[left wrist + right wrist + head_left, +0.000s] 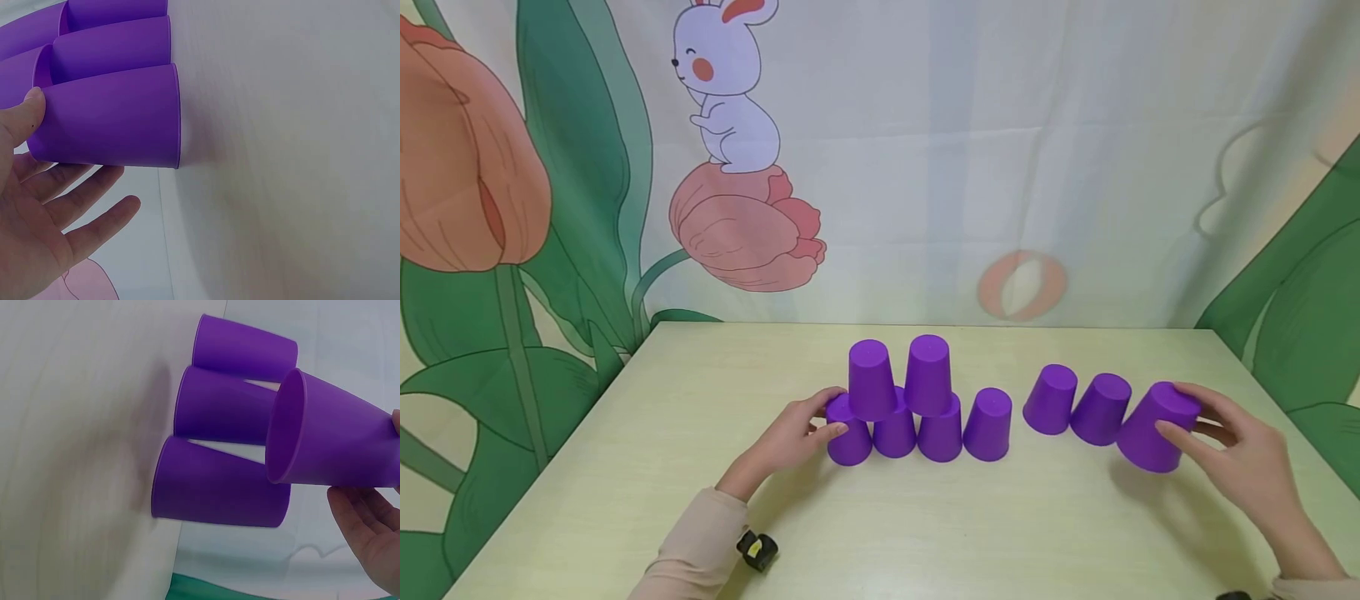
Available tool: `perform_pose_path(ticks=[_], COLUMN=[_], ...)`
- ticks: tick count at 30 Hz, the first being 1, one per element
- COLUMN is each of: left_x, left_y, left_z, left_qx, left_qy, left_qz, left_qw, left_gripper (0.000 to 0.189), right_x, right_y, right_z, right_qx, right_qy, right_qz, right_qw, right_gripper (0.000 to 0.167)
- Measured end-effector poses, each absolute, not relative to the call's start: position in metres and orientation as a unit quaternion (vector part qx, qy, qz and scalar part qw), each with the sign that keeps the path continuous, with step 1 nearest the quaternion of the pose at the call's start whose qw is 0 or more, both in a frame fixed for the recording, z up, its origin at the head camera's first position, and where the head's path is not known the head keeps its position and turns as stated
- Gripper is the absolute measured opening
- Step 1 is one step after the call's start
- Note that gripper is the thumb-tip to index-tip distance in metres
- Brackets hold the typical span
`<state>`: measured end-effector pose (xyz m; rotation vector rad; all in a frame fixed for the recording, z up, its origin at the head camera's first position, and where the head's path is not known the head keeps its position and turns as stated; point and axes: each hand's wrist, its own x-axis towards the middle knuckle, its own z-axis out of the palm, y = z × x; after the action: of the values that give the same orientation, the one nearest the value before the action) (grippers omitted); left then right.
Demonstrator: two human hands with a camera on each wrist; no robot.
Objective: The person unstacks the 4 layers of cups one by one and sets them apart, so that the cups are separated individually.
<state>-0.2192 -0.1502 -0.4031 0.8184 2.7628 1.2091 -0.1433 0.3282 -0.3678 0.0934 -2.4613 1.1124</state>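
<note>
My left hand [793,433] holds the leftmost bottom-row purple cup [849,443], thumb on its near side and fingers on the far side. That upside-down cup [112,122] stands on the table in the left wrist view. Four bottom cups form a row, with two more cups [869,383] standing across them on the left. At the right, my right hand [1251,458] grips another purple cup [1157,429] near its base, mouth down and tilted. It hangs above the table, over its shadow. Three standing cups [212,487] appear beyond it in the right wrist view.
Two upside-down cups [1050,402] stand between the row and my right hand. The pale table [925,525] meets a printed curtain [887,208] at its back edge. A small black device [757,550] is beside my left sleeve.
</note>
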Motion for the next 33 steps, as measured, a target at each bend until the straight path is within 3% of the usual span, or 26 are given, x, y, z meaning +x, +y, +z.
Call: perform_pose_path(ticks=[19, 29, 33], left_x=[-0.22, -0.222, -0.222], left_y=[-0.151, -0.151, -0.151], left_z=[-0.404, -0.405, -0.406], left_qx=[0.267, 0.272, 0.271], left_qy=[0.882, 0.881, 0.881], left_qz=[0.388, 0.387, 0.388], left_qw=[0.01, 0.004, 0.007], left_gripper=[0.043, 0.042, 0.043], right_x=[-0.133, -0.137, -0.139], right_y=[0.368, 0.379, 0.385], right_z=[-0.369, -0.368, -0.37], right_qx=[-0.01, 0.013, 0.003], right_qy=[-0.859, -0.83, -0.836], right_qz=[0.464, 0.49, 0.484], right_qw=[0.218, 0.267, 0.26], right_gripper=[0.054, 0.054, 0.054])
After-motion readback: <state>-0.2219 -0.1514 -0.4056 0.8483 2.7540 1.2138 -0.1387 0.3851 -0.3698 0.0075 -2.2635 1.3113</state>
